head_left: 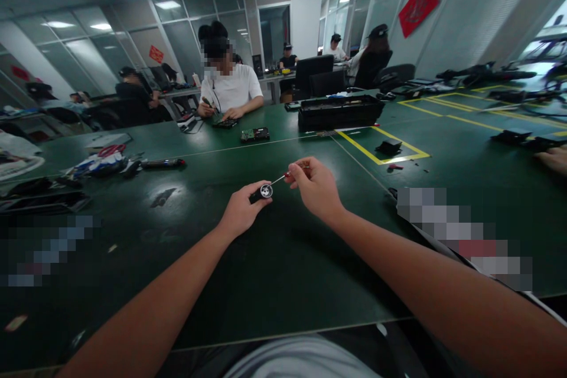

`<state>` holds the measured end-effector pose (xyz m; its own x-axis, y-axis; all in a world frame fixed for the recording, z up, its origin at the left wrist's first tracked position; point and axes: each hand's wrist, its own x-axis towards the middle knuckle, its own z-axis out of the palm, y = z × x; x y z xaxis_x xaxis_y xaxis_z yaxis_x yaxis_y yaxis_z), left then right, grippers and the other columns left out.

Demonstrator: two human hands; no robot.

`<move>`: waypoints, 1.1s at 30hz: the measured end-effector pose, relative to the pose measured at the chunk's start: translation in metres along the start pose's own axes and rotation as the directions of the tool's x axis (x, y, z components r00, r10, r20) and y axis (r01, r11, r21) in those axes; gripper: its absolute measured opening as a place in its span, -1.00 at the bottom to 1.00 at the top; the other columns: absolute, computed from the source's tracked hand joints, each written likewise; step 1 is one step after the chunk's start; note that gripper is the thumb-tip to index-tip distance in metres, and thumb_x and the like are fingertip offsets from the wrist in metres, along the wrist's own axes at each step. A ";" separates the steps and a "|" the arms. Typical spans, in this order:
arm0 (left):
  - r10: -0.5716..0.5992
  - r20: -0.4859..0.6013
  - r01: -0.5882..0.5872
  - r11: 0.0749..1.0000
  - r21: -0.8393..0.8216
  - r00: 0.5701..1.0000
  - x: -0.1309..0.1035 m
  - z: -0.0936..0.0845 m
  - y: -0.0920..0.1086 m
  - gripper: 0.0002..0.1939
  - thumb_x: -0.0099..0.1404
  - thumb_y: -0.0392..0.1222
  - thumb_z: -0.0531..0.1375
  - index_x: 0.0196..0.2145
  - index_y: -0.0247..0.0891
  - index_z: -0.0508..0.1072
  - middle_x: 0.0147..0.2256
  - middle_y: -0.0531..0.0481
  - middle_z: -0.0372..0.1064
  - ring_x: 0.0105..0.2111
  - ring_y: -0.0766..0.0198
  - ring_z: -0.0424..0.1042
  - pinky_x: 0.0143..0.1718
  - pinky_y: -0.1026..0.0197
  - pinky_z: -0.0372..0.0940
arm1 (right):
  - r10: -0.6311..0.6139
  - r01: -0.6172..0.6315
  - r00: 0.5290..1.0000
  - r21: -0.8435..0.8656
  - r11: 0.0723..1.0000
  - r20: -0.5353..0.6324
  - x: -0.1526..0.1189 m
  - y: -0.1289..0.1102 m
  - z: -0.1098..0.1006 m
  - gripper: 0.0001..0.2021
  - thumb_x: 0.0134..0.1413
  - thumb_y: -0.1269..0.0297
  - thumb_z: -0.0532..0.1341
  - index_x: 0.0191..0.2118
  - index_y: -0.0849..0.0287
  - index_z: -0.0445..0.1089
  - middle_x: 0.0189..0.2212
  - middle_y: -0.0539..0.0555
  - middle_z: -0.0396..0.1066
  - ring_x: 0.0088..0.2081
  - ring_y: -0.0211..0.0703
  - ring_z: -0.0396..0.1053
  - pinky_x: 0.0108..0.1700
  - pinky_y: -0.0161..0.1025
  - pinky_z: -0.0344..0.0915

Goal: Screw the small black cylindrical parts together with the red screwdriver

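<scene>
My left hand is closed around a small black cylindrical part whose round, silver-rimmed end faces me. In my right hand is a screwdriver, pinched by its red handle. The thin metal shaft slants down to the left, and its tip is at the silver rim; whether it sits in a screw is too small to tell. Both hands are above the green table, near the middle of the view. My right fingers hide most of the handle.
Across the table a person handles a dark part; a circuit board lies nearby. A long black housing stands behind my hands. A black bracket lies inside yellow tape. Tools and cables are left; another person's hand shows right.
</scene>
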<state>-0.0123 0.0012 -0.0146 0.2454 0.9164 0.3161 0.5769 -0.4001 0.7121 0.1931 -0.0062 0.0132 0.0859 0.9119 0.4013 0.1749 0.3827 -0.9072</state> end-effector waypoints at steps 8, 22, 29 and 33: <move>-0.007 -0.003 0.007 1.000 -0.028 1.000 -0.001 0.001 0.001 -0.57 0.29 -0.24 0.31 0.11 -0.11 0.50 0.13 -0.03 0.44 0.19 0.06 0.36 0.32 -0.08 0.15 | -0.029 0.028 0.999 -0.026 0.999 -0.035 0.002 0.005 -0.004 -0.78 0.32 0.08 0.14 -0.23 0.13 0.35 -0.39 0.05 0.53 -0.36 -0.16 0.49 -0.27 -0.15 0.41; -0.004 -0.041 0.005 1.000 0.017 0.999 0.000 0.001 -0.003 -0.57 0.28 -0.24 0.33 0.11 -0.10 0.50 0.11 -0.04 0.45 0.16 0.07 0.38 0.28 -0.05 0.19 | -0.123 0.126 0.992 -0.164 0.978 0.030 -0.001 -0.001 -0.005 -0.73 0.24 0.02 0.24 -0.28 0.13 0.40 -0.45 0.01 0.52 -0.44 -0.21 0.45 -0.34 -0.22 0.31; 0.029 -0.046 -0.025 0.997 0.072 0.999 0.000 0.002 -0.008 -0.58 0.28 -0.22 0.33 0.09 -0.04 0.52 0.07 -0.03 0.48 0.10 0.04 0.41 0.24 -0.08 0.22 | -0.179 0.205 0.973 -0.190 0.960 0.148 -0.004 -0.006 -0.006 -0.87 0.28 0.19 0.17 -0.17 0.12 0.38 -0.37 0.02 0.52 -0.43 -0.21 0.43 -0.35 -0.22 0.28; 0.017 -0.065 -0.012 0.997 0.082 0.998 0.000 0.000 -0.006 -0.58 0.27 -0.23 0.33 0.09 -0.06 0.52 0.07 -0.04 0.47 0.10 0.03 0.41 0.24 -0.08 0.22 | -0.211 0.256 0.958 -0.246 0.935 0.193 -0.005 -0.007 -0.006 -0.89 0.30 0.23 0.13 -0.16 0.10 0.36 -0.37 0.01 0.49 -0.36 -0.18 0.44 -0.28 -0.21 0.28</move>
<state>-0.0158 0.0033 -0.0188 0.2041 0.9070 0.3683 0.6360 -0.4089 0.6545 0.1975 -0.0146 0.0184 -0.1436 0.8214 0.5519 0.4264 0.5547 -0.7145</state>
